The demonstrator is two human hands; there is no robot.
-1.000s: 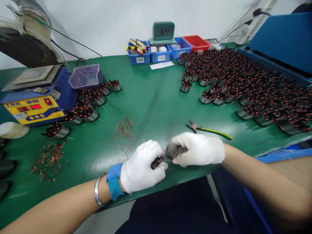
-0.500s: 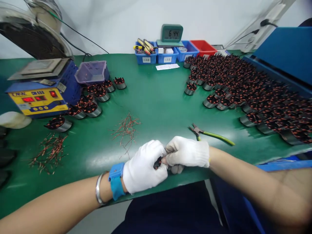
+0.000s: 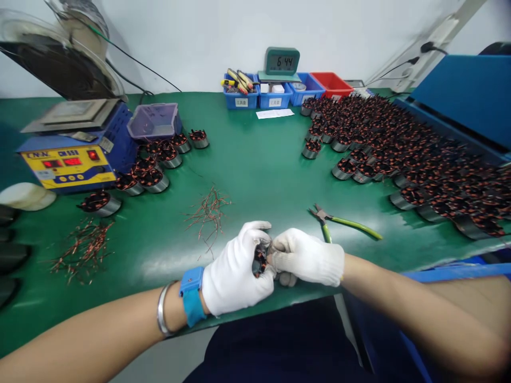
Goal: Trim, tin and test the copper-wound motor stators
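Near the front edge of the table, my gloved left hand curls around a motor stator, a short metal ring with a black core and copper windings. Its thumb and fingers hold the left side. My gloved right hand is closed at the stator's right side, thumb and fingertips pinched against it. Whether a wire end sits in that pinch is hidden. Just beyond the right hand lie diagonal cutters with green handles, jaws apart. A loose heap of thin copper wire offcuts lies beyond my left hand.
Many stators crowd the right side. Several others stand at left by a blue-and-yellow solder pot unit and a purple bin. More wire offcuts lie at left. Tool boxes and a clock line the back.
My left fingers have lifted and spread a little, so more of the stator shows. The right hand stays pinched at it, turned slightly. The view has shifted slightly.
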